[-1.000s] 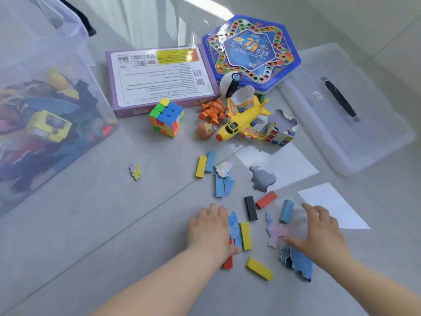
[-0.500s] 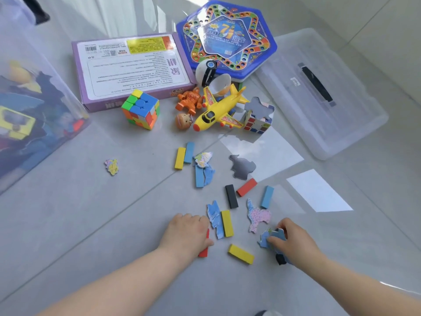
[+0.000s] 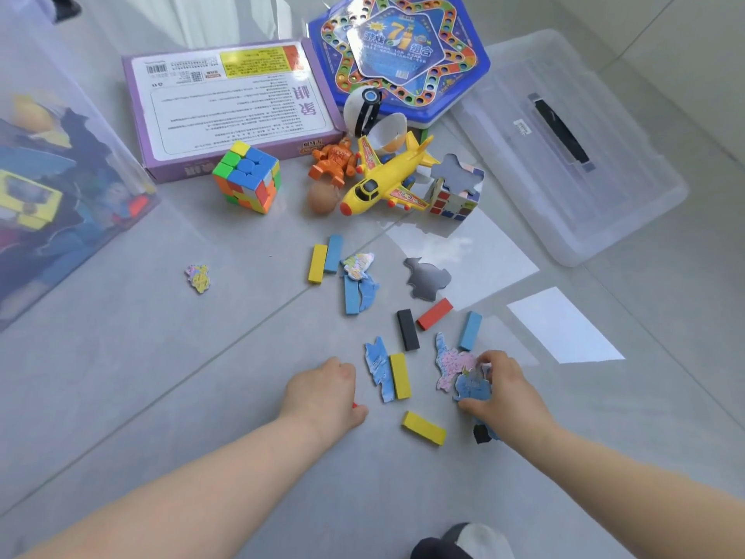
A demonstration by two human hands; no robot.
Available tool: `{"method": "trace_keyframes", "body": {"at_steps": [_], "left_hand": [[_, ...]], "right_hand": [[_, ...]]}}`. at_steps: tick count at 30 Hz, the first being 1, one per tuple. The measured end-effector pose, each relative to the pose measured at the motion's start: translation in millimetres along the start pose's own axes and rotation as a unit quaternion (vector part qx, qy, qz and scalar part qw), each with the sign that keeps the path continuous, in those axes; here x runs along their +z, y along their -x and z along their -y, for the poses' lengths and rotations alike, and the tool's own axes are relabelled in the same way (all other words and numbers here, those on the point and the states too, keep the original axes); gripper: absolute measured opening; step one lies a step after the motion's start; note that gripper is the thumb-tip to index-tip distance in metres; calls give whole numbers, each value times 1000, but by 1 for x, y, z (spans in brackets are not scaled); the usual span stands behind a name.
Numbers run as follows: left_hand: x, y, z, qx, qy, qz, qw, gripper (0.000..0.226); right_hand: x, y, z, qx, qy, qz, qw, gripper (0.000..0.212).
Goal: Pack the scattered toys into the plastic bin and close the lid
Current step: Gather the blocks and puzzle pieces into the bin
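Observation:
Toys lie scattered on the grey tiled floor. My right hand [image 3: 504, 391] pinches a blue puzzle piece [image 3: 472, 388] next to a pink puzzle piece [image 3: 451, 367]. My left hand [image 3: 324, 391] is curled over a red block [image 3: 354, 405], of which only a tip shows. Between the hands lie a blue puzzle piece [image 3: 379, 367] and two yellow blocks [image 3: 400, 375]. The clear plastic bin [image 3: 60, 187], holding several toys, stands at the left. Its clear lid [image 3: 564, 143] lies at the right.
Farther off sit a purple box [image 3: 225, 102], a blue hexagonal game board [image 3: 397, 50], a colour cube [image 3: 248, 181], a yellow toy plane [image 3: 387, 181], an orange figure [image 3: 334, 159] and a small white cube [image 3: 455, 193]. Loose blocks and puzzle pieces lie mid-floor.
My right hand went from lying spread over the puzzle pieces to pinching the blue piece. My left hand curled over the red block. The view shifted, so the toys sit a little differently in frame.

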State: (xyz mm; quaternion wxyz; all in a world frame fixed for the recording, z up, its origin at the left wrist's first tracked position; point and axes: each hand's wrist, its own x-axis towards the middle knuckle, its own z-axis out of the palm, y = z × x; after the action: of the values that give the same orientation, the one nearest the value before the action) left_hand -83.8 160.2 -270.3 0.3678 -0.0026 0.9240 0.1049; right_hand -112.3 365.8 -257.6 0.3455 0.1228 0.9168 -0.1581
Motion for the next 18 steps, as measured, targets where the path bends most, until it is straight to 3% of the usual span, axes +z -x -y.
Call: {"method": "trace_keyframes", "body": {"at_steps": [7, 11, 14, 18], "left_hand": [[1, 4, 12, 52, 6, 5, 999, 32], [1, 15, 25, 119, 17, 25, 992, 54], [-2, 20, 39, 168, -36, 45, 984, 63], [1, 19, 51, 125, -27, 55, 990, 57]], "right_hand": [[-3, -5, 3, 3, -5, 9, 1000, 31], [-3, 0, 1, -28, 12, -20, 999, 33], [-5, 3, -2, -63, 36, -34, 997, 29], [-12, -2, 3, -88, 66, -9, 994, 23]]}}
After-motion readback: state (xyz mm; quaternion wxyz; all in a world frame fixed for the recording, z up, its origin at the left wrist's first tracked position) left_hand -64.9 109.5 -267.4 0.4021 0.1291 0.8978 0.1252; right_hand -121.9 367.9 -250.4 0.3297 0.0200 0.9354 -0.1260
